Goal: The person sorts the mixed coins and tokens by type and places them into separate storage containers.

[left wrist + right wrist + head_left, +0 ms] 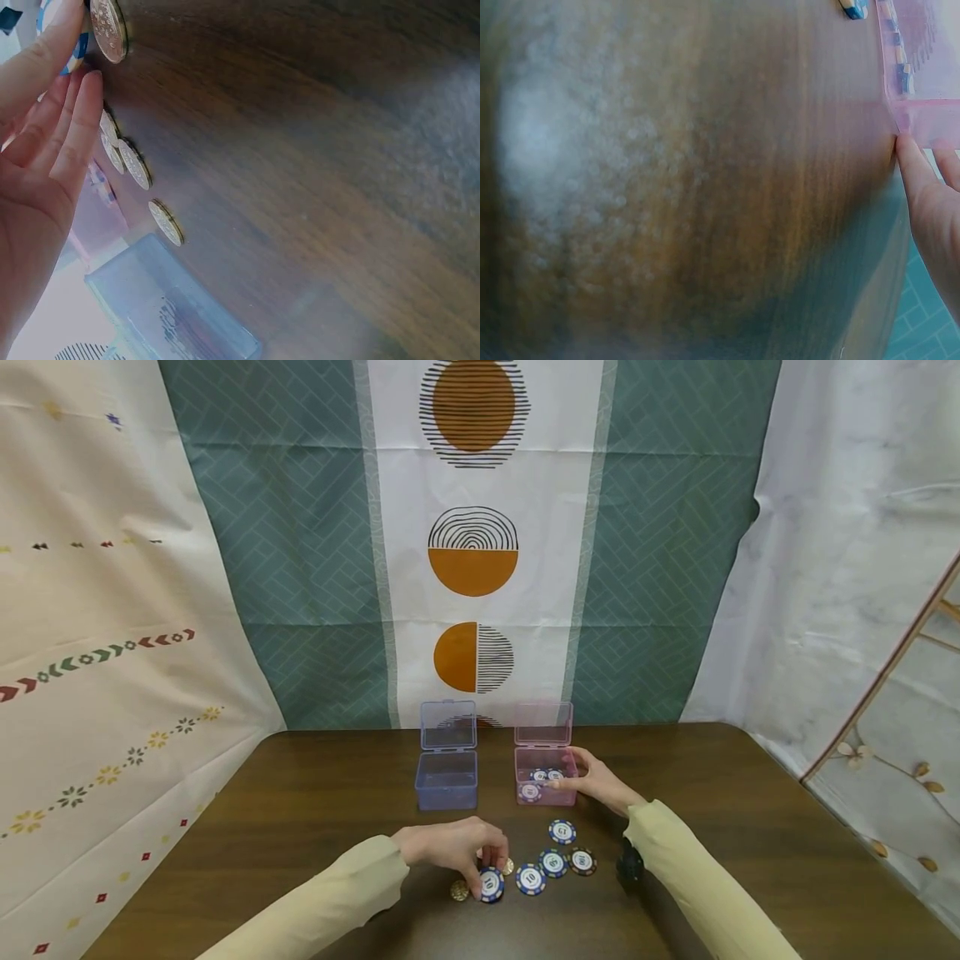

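Possibly a home room, patterned curtain [476,607], dark wooden table [330,797]

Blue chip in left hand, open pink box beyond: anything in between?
A gold coin lies on the table just past the blue chip in the left hand, toward the pink box; a lift should clear it. The right hand touches the box on its right, partly overlapping it in the head view. The lid stands open.
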{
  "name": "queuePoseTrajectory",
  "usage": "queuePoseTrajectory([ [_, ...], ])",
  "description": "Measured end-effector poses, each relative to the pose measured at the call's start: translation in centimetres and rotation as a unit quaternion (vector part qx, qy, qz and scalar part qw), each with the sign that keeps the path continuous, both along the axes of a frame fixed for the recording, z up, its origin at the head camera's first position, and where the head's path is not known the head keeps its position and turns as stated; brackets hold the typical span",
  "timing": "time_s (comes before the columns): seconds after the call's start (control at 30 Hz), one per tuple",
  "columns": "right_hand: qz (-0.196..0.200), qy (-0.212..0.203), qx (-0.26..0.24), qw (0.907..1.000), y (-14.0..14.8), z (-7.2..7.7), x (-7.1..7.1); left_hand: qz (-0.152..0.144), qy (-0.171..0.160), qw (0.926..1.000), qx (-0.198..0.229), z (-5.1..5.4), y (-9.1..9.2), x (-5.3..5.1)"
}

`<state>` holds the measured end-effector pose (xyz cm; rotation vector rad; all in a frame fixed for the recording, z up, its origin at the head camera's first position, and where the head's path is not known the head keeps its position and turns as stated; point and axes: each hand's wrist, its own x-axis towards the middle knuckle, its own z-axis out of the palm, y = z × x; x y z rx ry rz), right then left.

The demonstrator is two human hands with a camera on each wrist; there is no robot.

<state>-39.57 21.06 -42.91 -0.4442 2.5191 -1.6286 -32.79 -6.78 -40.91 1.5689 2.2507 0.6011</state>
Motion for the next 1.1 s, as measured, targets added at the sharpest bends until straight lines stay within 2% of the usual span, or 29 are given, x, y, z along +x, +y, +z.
queuePoseTrajectory([
  [0.1,-0.001,0.001,0.004,1.0000,0.0,-0.1,0.0,-0.006,-0.006,1.0000,0.003,0.0,0.1,0.1],
  [0.37,-0.017,-0.017,0.002,0.9997,-0.1,-0.4,0.0,-0.035,0.045,0.9984,-0.001,0.1,0.4,0.4],
  [0.57,-0.017,-0.015,0.002,0.9997,-0.1,-0.3,-0.1,-0.015,0.074,0.9971,-0.015,0.7,0.6,0.7],
  [0.7,-0.017,-0.013,0.003,0.9998,-0.1,-0.2,-0.2,-0.003,0.082,0.9965,-0.015,1.1,0.6,0.5],
  [0.93,-0.022,-0.013,0.005,0.9997,-0.1,-0.2,-0.2,0.009,0.063,0.9980,0.000,1.8,0.6,-0.2],
  [1.1,-0.022,-0.014,0.003,0.9997,-0.1,-0.3,-0.3,0.013,0.066,0.9975,0.021,2.5,0.7,-0.7],
])
